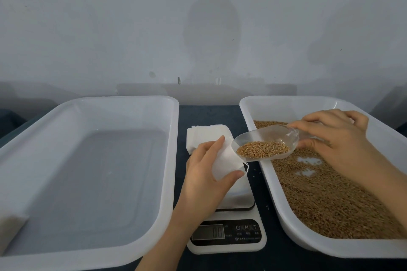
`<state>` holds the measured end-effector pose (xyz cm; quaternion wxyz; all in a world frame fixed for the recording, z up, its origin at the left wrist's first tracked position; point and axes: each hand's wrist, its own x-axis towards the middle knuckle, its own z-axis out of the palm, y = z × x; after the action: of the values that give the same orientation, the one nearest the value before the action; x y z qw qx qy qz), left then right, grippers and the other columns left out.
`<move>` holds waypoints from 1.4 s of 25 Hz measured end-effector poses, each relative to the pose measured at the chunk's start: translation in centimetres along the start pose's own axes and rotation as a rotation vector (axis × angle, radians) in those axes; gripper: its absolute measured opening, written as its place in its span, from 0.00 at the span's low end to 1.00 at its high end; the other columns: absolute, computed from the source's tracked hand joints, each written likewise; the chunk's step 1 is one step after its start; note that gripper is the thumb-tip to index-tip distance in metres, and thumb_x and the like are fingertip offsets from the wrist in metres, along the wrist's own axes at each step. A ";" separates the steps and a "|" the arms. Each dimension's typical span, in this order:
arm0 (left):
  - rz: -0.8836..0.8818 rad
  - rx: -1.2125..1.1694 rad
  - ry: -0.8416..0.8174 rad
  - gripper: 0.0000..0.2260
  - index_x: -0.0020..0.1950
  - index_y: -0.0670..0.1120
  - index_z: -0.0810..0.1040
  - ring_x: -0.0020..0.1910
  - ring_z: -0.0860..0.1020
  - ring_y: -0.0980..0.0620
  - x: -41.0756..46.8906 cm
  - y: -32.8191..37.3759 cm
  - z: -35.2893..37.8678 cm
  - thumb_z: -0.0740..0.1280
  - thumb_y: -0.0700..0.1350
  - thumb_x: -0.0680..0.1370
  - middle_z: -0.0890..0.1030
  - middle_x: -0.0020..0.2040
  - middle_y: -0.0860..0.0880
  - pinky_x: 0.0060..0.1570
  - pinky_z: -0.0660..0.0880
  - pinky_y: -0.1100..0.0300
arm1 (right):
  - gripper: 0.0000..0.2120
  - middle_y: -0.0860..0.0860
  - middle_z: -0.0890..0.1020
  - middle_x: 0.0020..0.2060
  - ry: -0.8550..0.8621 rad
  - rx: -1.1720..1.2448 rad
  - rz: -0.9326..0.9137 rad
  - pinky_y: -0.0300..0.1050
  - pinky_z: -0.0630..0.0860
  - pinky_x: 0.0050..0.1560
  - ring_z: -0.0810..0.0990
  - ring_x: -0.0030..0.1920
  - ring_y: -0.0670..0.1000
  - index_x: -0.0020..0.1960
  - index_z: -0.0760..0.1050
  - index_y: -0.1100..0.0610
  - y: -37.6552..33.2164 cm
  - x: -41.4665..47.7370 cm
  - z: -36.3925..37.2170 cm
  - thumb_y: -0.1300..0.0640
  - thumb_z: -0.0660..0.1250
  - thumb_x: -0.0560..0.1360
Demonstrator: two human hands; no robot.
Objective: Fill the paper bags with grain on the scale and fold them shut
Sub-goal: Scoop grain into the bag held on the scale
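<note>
- Over the steel plate of the scale, at table centre: one white paper bag, thin, soft-looking and lightly creased. Its mouth is turned right toward the scoop, and a thin string loop hangs at the mouth.
- Left hand: grips the bag, fingers curled across its upper face, thumb pressed against the lower edge.
- Right hand: fingers curled round the handle of a clear plastic scoop, forefinger laid along its back rim.
- Scoop: tilted down to the left, lip at the bag's mouth; whether it touches cannot be told. A small heap of brown grain lies in its front half.
- Right tub: white, holds a shallow layer of the same grain, with bare patches of floor showing near the right hand.
- Left tub: white, left of the scale.
- Behind the held bag: a stack of flat white bags at the scale's far end, on the dark table.
- Scale display: digits too blurred to read.
</note>
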<state>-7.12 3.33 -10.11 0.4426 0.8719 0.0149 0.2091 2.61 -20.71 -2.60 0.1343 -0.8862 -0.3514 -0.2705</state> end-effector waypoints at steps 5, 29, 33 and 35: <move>-0.017 -0.059 -0.006 0.31 0.71 0.60 0.64 0.63 0.67 0.59 0.1 0.1 0.1 0.72 0.56 0.70 0.64 0.59 0.72 0.65 0.70 0.52 | 0.23 0.44 0.78 0.45 -0.027 -0.074 -0.067 0.42 0.51 0.56 0.71 0.51 0.48 0.55 0.79 0.45 -0.4 0.8 -0.7 0.37 0.54 0.70; -0.099 -0.355 0.013 0.26 0.56 0.68 0.67 0.57 0.68 0.75 0.4 0.1 0.5 0.77 0.53 0.66 0.72 0.54 0.73 0.46 0.68 0.82 | 0.14 0.53 0.83 0.43 -0.029 -0.317 -0.349 0.54 0.55 0.57 0.80 0.46 0.60 0.49 0.84 0.52 -4.2 5.1 -4.0 0.52 0.71 0.64; -0.091 -0.367 0.033 0.28 0.60 0.69 0.66 0.58 0.66 0.77 0.3 0.1 0.5 0.77 0.53 0.67 0.70 0.55 0.74 0.47 0.65 0.84 | 0.12 0.54 0.82 0.41 0.007 -0.341 -0.401 0.55 0.56 0.56 0.80 0.45 0.61 0.45 0.84 0.54 -4.7 5.7 -4.3 0.55 0.76 0.62; -0.080 -0.365 0.040 0.30 0.64 0.67 0.66 0.57 0.65 0.79 0.2 0.1 0.5 0.76 0.53 0.67 0.69 0.55 0.76 0.46 0.64 0.85 | 0.13 0.55 0.82 0.41 0.020 -0.351 -0.421 0.56 0.56 0.56 0.80 0.46 0.61 0.45 0.84 0.54 -5.1 5.9 -4.4 0.56 0.78 0.60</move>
<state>-6.74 2.96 -10.22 0.6012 0.7713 0.0203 0.2079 0.93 -15.66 4.64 -0.0773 -0.8005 -0.4743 -0.3582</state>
